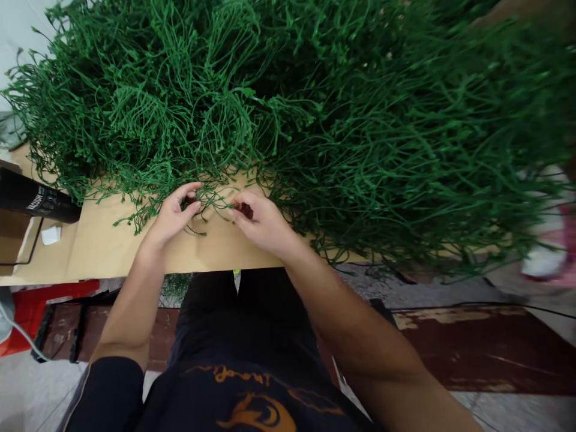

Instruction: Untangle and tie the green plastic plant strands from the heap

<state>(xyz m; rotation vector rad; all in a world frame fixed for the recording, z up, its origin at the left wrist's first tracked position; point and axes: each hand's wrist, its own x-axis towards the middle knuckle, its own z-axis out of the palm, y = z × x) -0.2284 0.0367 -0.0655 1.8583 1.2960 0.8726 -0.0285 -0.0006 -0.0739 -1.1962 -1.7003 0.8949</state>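
Observation:
A great heap of green plastic plant stems [180,108] with small budded tips covers most of the table. My left hand [176,213] is at the heap's near edge, its thumb and index finger curved and apart beside a few loose stems. To its right, my right hand [261,223] pinches the end of a thin green stem [218,201] between thumb and index finger. That stem lies in the gap between both hands, just above the tan tabletop [117,240]. The curled lower fingers of both hands are partly hidden.
On the left, a black vacuum flask [40,195] lies on its side near a small white scrap [51,235]. Below the table's front edge runs a dark red bench [486,342]. Part of another person's arm [517,12] shows at the top right.

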